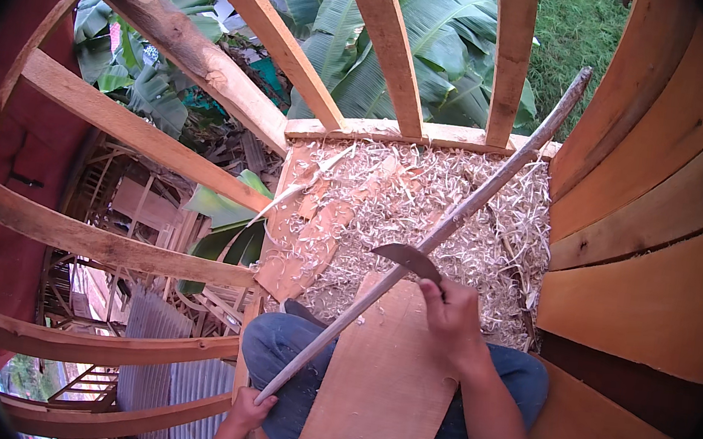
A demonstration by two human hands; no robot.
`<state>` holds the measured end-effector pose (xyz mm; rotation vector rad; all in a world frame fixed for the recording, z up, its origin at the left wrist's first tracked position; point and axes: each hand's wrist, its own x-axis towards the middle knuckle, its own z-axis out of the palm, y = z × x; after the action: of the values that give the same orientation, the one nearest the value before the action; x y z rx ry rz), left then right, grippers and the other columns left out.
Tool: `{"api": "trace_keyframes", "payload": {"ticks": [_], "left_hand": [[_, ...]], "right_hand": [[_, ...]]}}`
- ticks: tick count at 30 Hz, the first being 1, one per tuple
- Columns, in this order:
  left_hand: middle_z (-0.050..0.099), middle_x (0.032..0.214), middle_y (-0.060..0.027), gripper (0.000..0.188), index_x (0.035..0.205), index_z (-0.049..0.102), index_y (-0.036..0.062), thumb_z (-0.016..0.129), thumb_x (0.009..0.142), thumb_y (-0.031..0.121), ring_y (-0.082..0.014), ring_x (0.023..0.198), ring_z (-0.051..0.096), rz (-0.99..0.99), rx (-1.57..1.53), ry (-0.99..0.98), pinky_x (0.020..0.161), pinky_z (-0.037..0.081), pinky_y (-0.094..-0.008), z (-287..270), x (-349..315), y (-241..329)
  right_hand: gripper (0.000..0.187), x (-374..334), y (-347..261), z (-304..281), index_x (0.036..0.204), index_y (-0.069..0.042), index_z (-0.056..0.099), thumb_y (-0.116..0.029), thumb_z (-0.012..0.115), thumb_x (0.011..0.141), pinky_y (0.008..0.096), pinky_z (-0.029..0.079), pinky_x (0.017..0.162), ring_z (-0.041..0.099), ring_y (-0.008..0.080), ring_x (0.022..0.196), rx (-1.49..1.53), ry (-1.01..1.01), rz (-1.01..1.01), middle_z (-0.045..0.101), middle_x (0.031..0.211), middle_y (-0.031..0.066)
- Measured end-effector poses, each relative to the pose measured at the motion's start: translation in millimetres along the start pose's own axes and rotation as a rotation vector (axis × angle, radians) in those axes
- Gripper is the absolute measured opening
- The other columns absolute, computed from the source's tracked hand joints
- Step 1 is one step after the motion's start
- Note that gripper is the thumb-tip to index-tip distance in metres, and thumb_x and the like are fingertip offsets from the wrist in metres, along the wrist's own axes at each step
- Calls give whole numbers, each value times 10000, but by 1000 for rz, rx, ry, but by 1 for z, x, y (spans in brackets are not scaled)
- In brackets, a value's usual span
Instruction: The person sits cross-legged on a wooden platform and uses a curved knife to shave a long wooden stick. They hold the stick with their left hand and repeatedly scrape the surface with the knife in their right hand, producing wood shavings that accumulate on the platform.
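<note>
A long, pale, slightly crooked wooden stick point(481, 197) slants across the view from lower left to upper right. My left hand point(248, 408) is closed round its lower end. In my right hand point(453, 316) is a knife point(410, 259) with a dark, curved blade; its handle is hidden in my fingers. The blade lies across the stick near its middle and appears to touch it. Beneath the stick, a broad flat board point(392, 365) rests over my lap, between my jeans-clad knees.
Curled wood shavings point(425, 171) cover the plank floor point(307, 253) ahead. Wooden railing slats point(132, 149) stand at the left and front, with banana leaves point(439, 36) beyond. A plank wall point(644, 293) closes the right side. Corrugated metal sheets point(155, 336) show below at the left.
</note>
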<state>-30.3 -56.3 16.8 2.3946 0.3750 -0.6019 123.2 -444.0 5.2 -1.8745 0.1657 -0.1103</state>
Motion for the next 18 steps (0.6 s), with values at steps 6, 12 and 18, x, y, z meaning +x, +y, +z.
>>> {"api": "trace_keyframes", "payload": {"ticks": [6,12,18], "left_hand": [[405,429,-91,462,511,494,-27,684,779,298,-134,411,408,2,20,3,420,341,-350,3,1,3],[417,425,-99,451,515,503,-27,683,778,292,-136,409,432,-4,53,10,424,349,-348,1,-3,4],[424,425,-98,457,516,509,-25,682,782,303,-143,408,435,37,-6,-3,429,353,-348,1,2,-9]], "right_hand": [[395,-18,2,15,668,-15,588,-365,642,844,390,420,451,556,312,464,-214,-70,-350,536,537,140],[406,20,14,-31,656,16,581,-285,548,927,319,323,409,404,162,381,73,184,-40,428,437,98],[402,-21,-6,15,698,4,588,-354,595,880,389,415,454,569,316,493,-252,-233,-475,568,577,161]]}}
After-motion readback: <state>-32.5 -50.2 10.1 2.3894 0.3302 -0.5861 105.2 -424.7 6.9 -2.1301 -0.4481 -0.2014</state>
